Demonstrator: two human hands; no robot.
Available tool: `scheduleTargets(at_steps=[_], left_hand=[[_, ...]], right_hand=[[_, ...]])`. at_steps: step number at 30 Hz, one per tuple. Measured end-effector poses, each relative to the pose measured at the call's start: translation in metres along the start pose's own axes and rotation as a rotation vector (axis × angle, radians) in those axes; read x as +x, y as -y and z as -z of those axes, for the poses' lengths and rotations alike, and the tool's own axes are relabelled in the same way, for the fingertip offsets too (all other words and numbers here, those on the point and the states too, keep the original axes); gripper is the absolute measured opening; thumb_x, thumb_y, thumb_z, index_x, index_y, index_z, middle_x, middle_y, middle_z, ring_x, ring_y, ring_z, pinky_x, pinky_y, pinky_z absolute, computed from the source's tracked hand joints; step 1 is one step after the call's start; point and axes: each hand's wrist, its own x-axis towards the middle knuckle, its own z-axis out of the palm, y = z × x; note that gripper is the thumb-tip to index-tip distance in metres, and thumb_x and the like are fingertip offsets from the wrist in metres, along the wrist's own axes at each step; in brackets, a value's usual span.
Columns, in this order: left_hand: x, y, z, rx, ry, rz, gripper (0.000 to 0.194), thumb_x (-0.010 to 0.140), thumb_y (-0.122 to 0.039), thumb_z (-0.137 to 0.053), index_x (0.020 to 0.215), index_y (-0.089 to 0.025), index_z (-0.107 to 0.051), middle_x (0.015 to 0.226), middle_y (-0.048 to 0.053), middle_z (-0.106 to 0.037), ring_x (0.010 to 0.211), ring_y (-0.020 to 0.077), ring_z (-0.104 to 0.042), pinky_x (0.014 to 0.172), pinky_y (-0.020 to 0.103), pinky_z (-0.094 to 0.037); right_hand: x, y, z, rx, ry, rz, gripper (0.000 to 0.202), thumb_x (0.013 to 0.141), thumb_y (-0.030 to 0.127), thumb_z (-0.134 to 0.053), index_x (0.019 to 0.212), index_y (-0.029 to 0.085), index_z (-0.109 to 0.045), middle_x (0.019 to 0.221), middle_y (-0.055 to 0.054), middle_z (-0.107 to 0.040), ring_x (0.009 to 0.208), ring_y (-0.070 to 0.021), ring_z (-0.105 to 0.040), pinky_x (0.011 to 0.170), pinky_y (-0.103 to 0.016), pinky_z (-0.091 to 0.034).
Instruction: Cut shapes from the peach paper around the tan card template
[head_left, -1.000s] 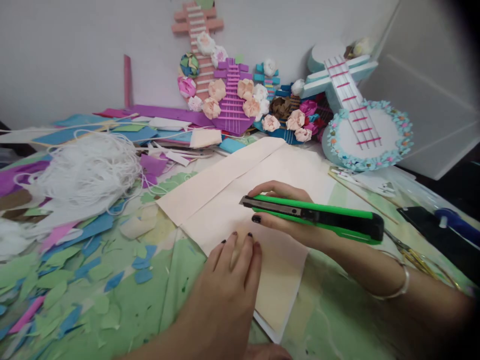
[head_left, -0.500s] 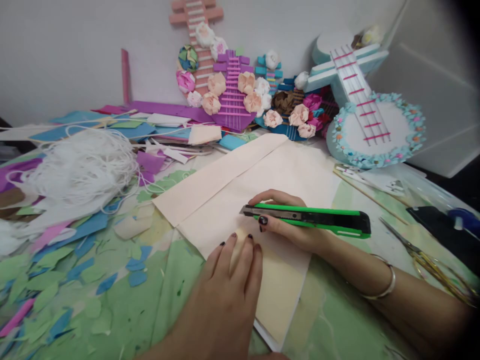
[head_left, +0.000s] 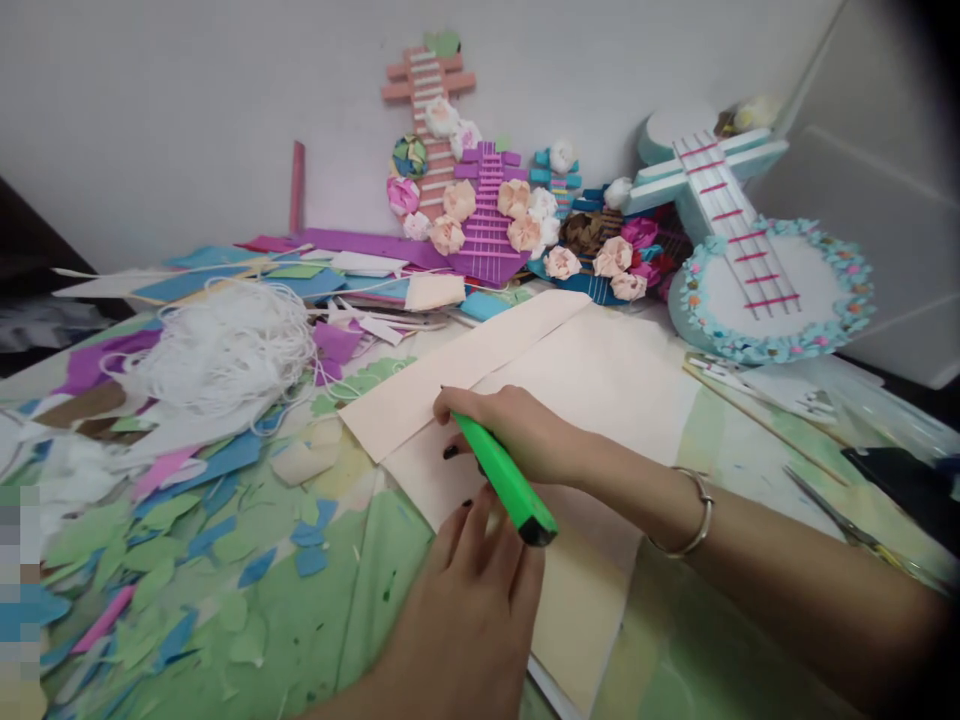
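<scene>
My right hand [head_left: 517,430] is closed round a green utility knife [head_left: 499,475]. Its black butt end points toward me, and its blade tip is hidden behind the fingers. Cream paper sheets [head_left: 600,370] lie under both hands, with a separate cream strip [head_left: 457,365] along their upper left edge. My left hand [head_left: 472,590] rests flat on the paper, fingers slightly spread, just below the knife. A yellowish sheet [head_left: 585,600] shows to the right of my left hand.
Behind stand paper-flowered instrument models, including a purple one [head_left: 487,220] and a pale blue one [head_left: 776,290]. White string [head_left: 232,345] and paper scraps [head_left: 157,560] lie left. Scissors [head_left: 847,525] and a black object [head_left: 900,490] lie right.
My right hand has moved left and turned the knife from lying sideways to slanting toward me. My left hand remains on the paper. The camera view has shifted slightly.
</scene>
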Motion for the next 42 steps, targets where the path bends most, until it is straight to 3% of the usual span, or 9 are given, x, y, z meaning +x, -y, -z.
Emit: scheduleTargets(at_steps=[3, 9, 12, 14, 17, 21, 28, 33, 42], left_hand=[[0.001, 0.0, 0.006, -0.025, 0.032, -0.001, 0.064, 0.085, -0.051, -0.046, 0.133, -0.009, -0.05, 0.131, 0.021, -0.054, 0.124, 0.0452, -0.042, 0.1, 0.058, -0.034], [0.0, -0.002, 0.006, -0.08, 0.034, 0.023, 0.102, 0.074, -0.082, -0.036, 0.14, -0.004, -0.041, 0.14, 0.024, -0.045, 0.13, 0.0471, -0.033, 0.102, 0.059, -0.031], [-0.001, -0.002, 0.002, -0.077, 0.02, 0.044, 0.105, 0.074, -0.083, -0.034, 0.143, -0.005, -0.036, 0.147, 0.023, -0.036, 0.133, 0.0452, -0.03, 0.103, 0.056, -0.029], [-0.001, -0.003, 0.002, -0.083, 0.025, 0.045, 0.105, 0.075, -0.083, -0.032, 0.144, -0.005, -0.035, 0.147, 0.022, -0.036, 0.133, 0.044, -0.03, 0.104, 0.054, -0.029], [0.0, -0.002, 0.004, -0.102, 0.03, 0.052, 0.105, 0.075, -0.084, -0.028, 0.144, -0.005, -0.035, 0.147, 0.021, -0.037, 0.133, 0.0437, -0.03, 0.103, 0.054, -0.029], [0.0, 0.001, 0.006, -0.108, 0.034, 0.043, 0.109, 0.072, -0.087, -0.027, 0.144, -0.005, -0.036, 0.147, 0.021, -0.036, 0.133, 0.0427, -0.03, 0.104, 0.054, -0.028], [-0.001, 0.007, 0.004, -0.074, 0.012, -0.01, 0.106, 0.073, -0.087, -0.027, 0.143, -0.008, -0.036, 0.146, 0.02, -0.038, 0.132, 0.0403, -0.032, 0.102, 0.053, -0.027], [0.004, 0.008, 0.008, -0.013, -0.016, -0.074, 0.105, 0.074, -0.086, -0.031, 0.137, -0.004, -0.044, 0.139, 0.027, -0.044, 0.123, 0.0434, -0.042, 0.092, 0.052, -0.036], [0.005, 0.008, 0.009, 0.049, -0.092, -0.101, 0.105, 0.073, -0.086, -0.034, 0.131, 0.0, -0.05, 0.13, 0.032, -0.05, 0.116, 0.0449, -0.05, 0.086, 0.053, -0.041]], right_hand=[[0.002, 0.004, -0.005, 0.01, -0.017, -0.026, 0.007, 0.079, 0.016, -0.057, 0.083, 0.022, -0.058, 0.074, 0.0, -0.07, 0.07, -0.0155, -0.068, 0.058, -0.022, -0.05], [-0.002, -0.016, -0.002, 0.08, -0.031, 0.074, 0.018, 0.081, 0.018, -0.056, 0.099, 0.022, -0.058, 0.075, 0.001, -0.066, 0.072, -0.0143, -0.067, 0.068, -0.025, -0.052], [-0.011, -0.024, 0.004, 0.217, -0.261, 0.152, 0.026, 0.086, 0.029, -0.057, 0.11, 0.019, -0.056, 0.074, 0.0, -0.065, 0.068, -0.0134, -0.066, 0.068, -0.026, -0.052], [-0.023, -0.024, 0.008, 0.301, -0.362, 0.095, 0.036, 0.089, 0.04, -0.055, 0.117, 0.017, -0.055, 0.065, 0.0, -0.064, 0.051, -0.0107, -0.06, 0.053, -0.023, -0.048], [-0.044, -0.021, 0.012, 0.406, -0.343, 0.001, 0.042, 0.093, 0.048, -0.046, 0.116, 0.015, -0.058, 0.055, 0.001, -0.059, 0.044, -0.011, -0.055, 0.041, -0.021, -0.04], [-0.06, -0.02, 0.012, 0.51, -0.239, -0.075, 0.03, 0.091, 0.04, -0.052, 0.107, 0.015, -0.058, 0.071, -0.004, -0.067, 0.053, -0.0125, -0.062, 0.05, -0.024, -0.05], [-0.059, -0.031, 0.006, 0.307, -0.363, -0.051, 0.009, 0.08, 0.021, -0.065, 0.084, 0.016, -0.058, 0.056, 0.006, -0.055, 0.044, -0.0049, -0.048, 0.041, -0.015, -0.036], [-0.055, -0.031, 0.001, 0.193, -0.363, -0.008, 0.01, 0.074, 0.006, -0.057, 0.076, 0.016, -0.058, 0.065, 0.003, -0.06, 0.057, -0.0071, -0.055, 0.052, -0.016, -0.042], [-0.054, -0.04, -0.009, 0.015, -0.357, -0.035, 0.005, 0.076, 0.015, -0.059, 0.08, 0.019, -0.058, 0.068, 0.002, -0.063, 0.058, -0.0095, -0.056, 0.054, -0.02, -0.044]])
